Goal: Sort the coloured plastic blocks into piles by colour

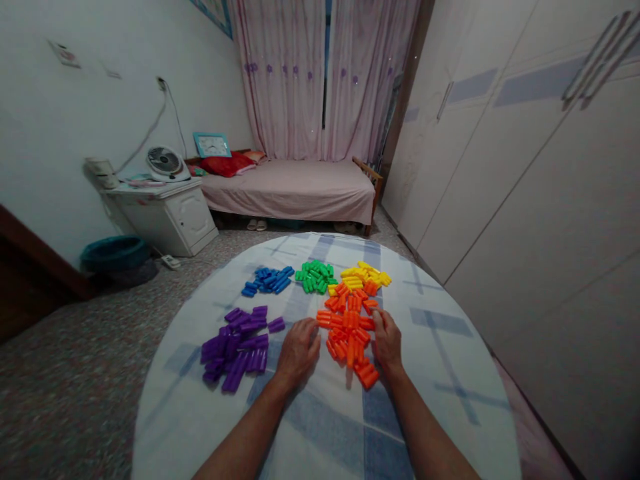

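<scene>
My left hand [299, 348] is closed at the left end of a cross-shaped assembly of orange plastic building blocks [351, 321]. At its right end, the fingers of my right hand [387, 339] are pinched. The assembly spans the gap between my hands, over a pile of loose orange blocks [367, 373]. Its lower arm points toward me. Exact fingertip contact is too small to make out on either side. To the left of my left hand lies a heap of purple blocks [237, 343], with one small purple piece [276, 325] nearest the hand.
Blue blocks [269, 281], green blocks [316, 276] and yellow blocks [367, 274] lie in separate piles farther back. The round table [440, 393] has a checked cloth. Beyond it are a bed [295, 187], a white cabinet [185, 217] with a fan [166, 162], and wardrobes [540, 220] at right.
</scene>
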